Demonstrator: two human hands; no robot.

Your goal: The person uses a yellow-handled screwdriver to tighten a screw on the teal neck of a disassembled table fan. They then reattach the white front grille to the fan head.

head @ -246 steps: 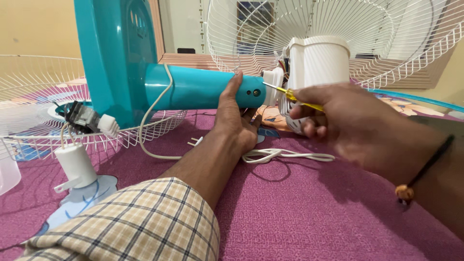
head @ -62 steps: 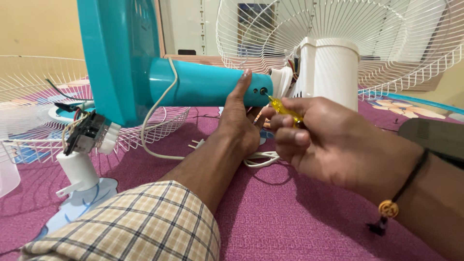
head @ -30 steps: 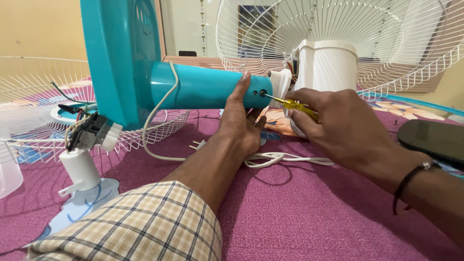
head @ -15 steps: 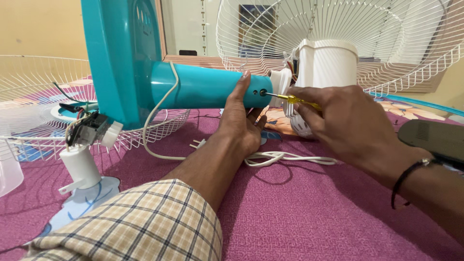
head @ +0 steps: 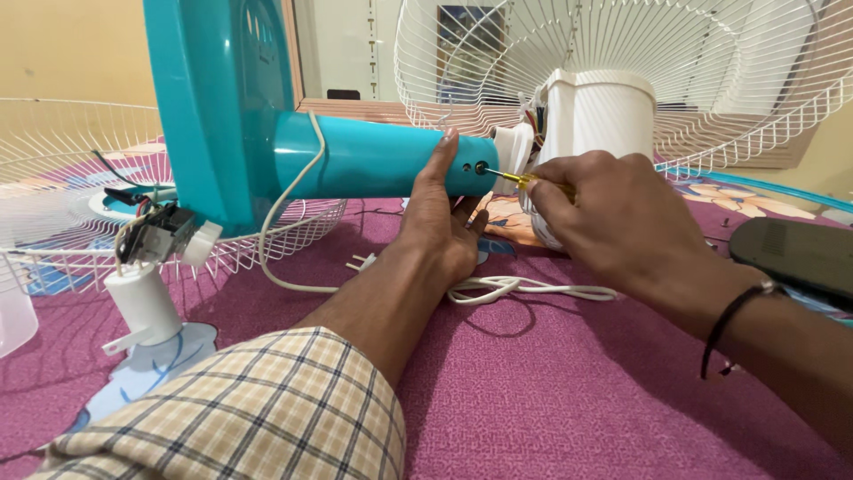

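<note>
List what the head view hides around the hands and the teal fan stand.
- Screwdriver handle: covered by the right hand.
- Screw in the stand hole: too small to make out.
- Left hand palm: turned away against the stand.
- Cord far end: hidden behind the hands.

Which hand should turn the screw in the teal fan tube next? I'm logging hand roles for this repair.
Probably the right hand: it grips the yellow screwdriver, whose tip sits at the screw hole in the teal tube. The left hand lies flat against the tube, steadying it.
</note>
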